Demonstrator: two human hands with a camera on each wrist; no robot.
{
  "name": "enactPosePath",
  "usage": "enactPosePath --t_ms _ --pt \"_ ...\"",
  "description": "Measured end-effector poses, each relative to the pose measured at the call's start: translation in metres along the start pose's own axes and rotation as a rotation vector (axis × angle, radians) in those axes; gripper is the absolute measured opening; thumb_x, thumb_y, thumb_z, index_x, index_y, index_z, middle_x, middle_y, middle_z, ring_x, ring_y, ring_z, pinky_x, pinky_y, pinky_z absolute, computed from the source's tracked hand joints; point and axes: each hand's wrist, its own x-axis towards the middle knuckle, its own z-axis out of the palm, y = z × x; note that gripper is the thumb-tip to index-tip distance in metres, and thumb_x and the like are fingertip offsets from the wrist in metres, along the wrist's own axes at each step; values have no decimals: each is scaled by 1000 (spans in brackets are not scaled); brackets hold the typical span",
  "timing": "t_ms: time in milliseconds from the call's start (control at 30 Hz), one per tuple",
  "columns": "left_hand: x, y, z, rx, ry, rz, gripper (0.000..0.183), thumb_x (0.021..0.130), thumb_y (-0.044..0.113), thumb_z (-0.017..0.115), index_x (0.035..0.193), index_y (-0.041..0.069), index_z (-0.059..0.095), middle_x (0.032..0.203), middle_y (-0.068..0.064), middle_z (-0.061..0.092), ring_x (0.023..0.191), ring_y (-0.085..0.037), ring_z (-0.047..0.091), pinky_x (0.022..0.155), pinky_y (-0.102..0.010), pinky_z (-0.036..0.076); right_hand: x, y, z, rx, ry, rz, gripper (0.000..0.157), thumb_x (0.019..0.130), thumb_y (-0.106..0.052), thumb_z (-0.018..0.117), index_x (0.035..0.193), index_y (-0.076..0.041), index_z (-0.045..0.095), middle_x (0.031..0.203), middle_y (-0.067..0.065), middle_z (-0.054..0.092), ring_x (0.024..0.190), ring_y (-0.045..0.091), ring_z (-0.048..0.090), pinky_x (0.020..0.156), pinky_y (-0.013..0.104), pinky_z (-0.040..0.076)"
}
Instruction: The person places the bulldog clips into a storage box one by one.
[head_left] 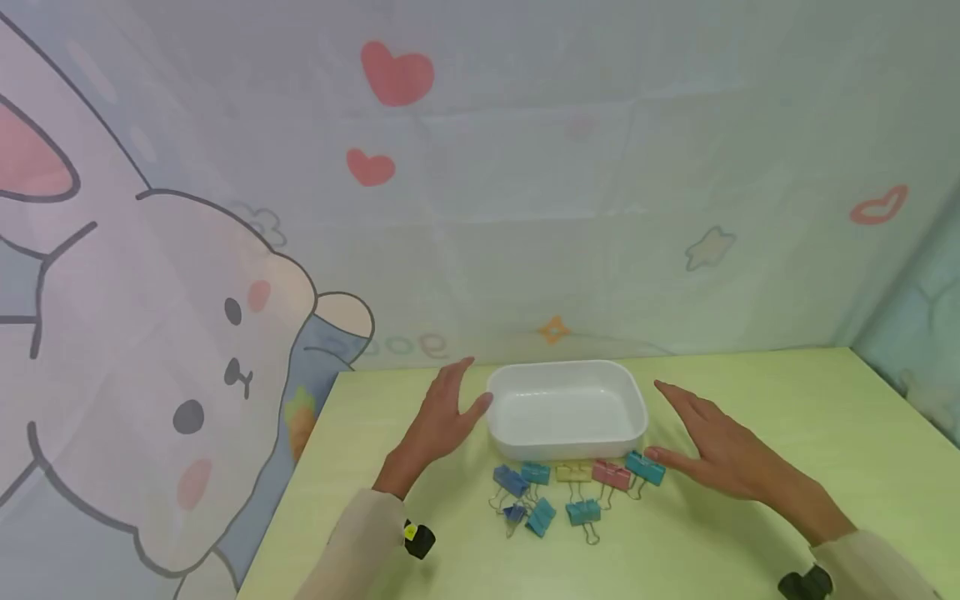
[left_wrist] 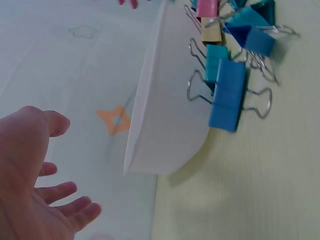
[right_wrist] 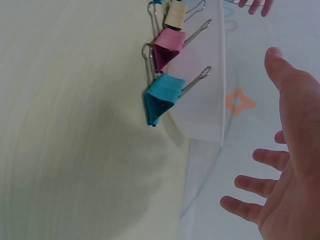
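Observation:
A white rectangular dish (head_left: pixel 567 451) stands on the table between my two hands. My left hand (head_left: pixel 442 419) is just left of it, fingers extended and thumb apart, holding nothing. On the other side my right hand (head_left: pixel 723 446) hovers with spread fingers, also holding nothing. Several binder clips lie in front of the dish: a yellow clip (head_left: pixel 573 473), a pink clip (head_left: pixel 612 475), a teal clip (head_left: pixel 645 468) nearest my right thumb, and a blue clip (left_wrist: pixel 227 95) toward the left. More teal clips (head_left: pixel 583 512) and a small dark blue clip (head_left: pixel 514 514) lie closer to me.
The pale yellow-green table (head_left: pixel 780 417) runs back to a cloth backdrop (head_left: pixel 525 250) printed with hearts and a large rabbit. Another cloth hangs along the right side (head_left: pixel 930 317). Dark wrist devices show at both sleeves.

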Motion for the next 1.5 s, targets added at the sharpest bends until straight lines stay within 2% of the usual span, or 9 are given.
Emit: enactPosePath --t_ms 167,267,400,533,667,833,1033,1267,1500 --pt "3 -4 7 -215 62 -115 53 104 30 64 148 4 49 138 -20 58 124 -39 59 97 -53 52 -5 7 6 26 -28 38 87 97 -61 64 160 -8 35 152 20 48 135 44 47 98 69 46" --pt "3 -3 10 -334 86 -202 44 104 28 65 140 4 56 127 -18 64 116 -40 64 91 -51 56 -7 11 12 34 -42 53 83 96 -62 64 156 -9 42 146 19 54 130 42 52 93 66 50" --pt "3 -6 18 -465 39 -333 47 104 27 65 139 -1 54 125 -20 63 109 -39 66 90 -49 58 -10 17 20 38 -57 58 78 95 -63 64 150 -10 49 141 16 58 127 38 55 89 62 53" --pt "5 -13 28 -561 -25 -424 50 104 27 65 138 -6 52 122 -23 62 105 -36 67 91 -46 58 -12 20 27 41 -75 41 74 96 -61 65 146 -8 54 139 13 60 125 37 56 88 59 54" --pt "7 -18 36 -643 -44 -450 44 105 24 63 133 -9 54 119 -24 63 104 -34 69 91 -47 58 -12 20 32 28 -85 11 66 98 -55 66 141 -6 58 137 11 62 123 37 57 88 57 55" --pt "11 -19 41 -695 -38 -457 39 104 16 61 132 -11 54 116 -23 63 99 -29 71 88 -41 60 -11 22 38 11 -54 -21 56 98 -47 70 135 -6 62 131 10 65 117 36 60 85 55 56" --pt "12 -19 43 -721 -26 -480 36 103 9 61 130 -13 55 113 -23 62 93 -26 71 87 -42 60 -11 23 48 22 -44 -27 49 96 -41 74 131 -7 67 125 7 68 114 35 63 80 55 58" --pt "15 -18 44 -739 0 -495 33 99 3 63 126 -15 56 112 -22 62 83 -21 66 78 -32 60 -6 21 58 -7 -32 -34 40 95 -36 76 125 -11 72 121 6 69 110 32 65 83 53 58" --pt "15 -18 41 -747 -3 -499 33 98 3 63 126 -15 56 111 -21 62 81 -21 65 75 -31 60 -1 20 63 -25 -33 -18 36 93 -32 78 123 -12 74 118 4 70 107 28 66 84 49 59"
